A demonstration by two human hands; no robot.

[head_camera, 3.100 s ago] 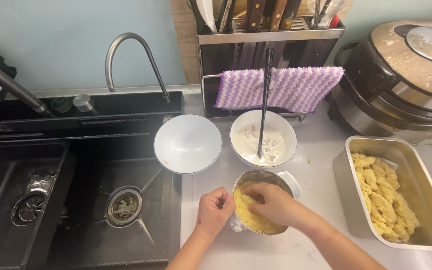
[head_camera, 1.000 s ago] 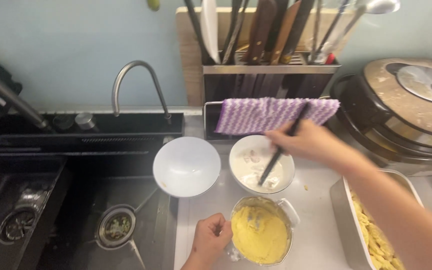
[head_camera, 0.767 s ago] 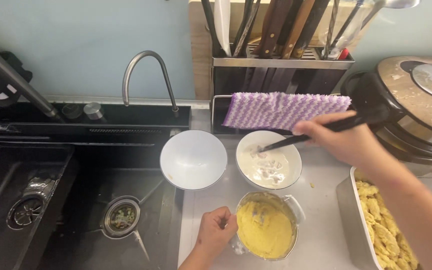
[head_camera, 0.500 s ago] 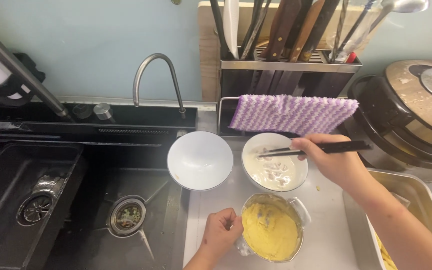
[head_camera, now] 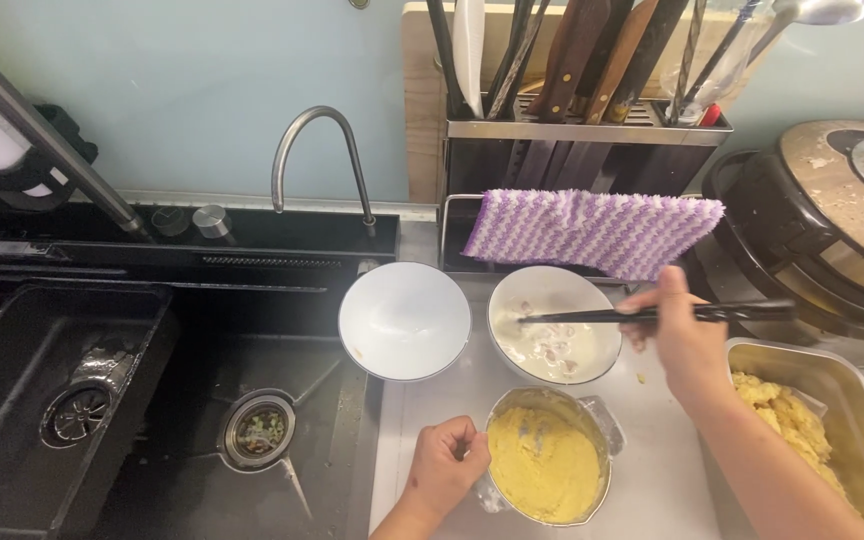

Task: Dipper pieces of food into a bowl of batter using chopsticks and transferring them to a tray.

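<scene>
My left hand [head_camera: 444, 467] grips the left rim of a small metal cup [head_camera: 597, 420] filled with yellow batter [head_camera: 544, 465] at the front of the counter. My right hand [head_camera: 679, 335] holds a pair of black chopsticks [head_camera: 592, 316] almost level, their tips reaching left over a white bowl [head_camera: 512, 305] that holds a pale mixture with small pieces. An empty white bowl [head_camera: 404, 320] stands just left of it, partly over the sink edge.
A dark sink [head_camera: 102, 400] with two drains and a curved tap [head_camera: 317, 150] fills the left. A purple cloth [head_camera: 592, 230] hangs on a rack below a knife block [head_camera: 582, 140]. A rice cooker [head_camera: 832, 230] and a metal tray [head_camera: 857, 400] of yellow pieces stand on the right.
My right hand left the batter cup, took the chopsticks from the white bowl and swung them from upright to nearly level. My left hand stayed on the cup.
</scene>
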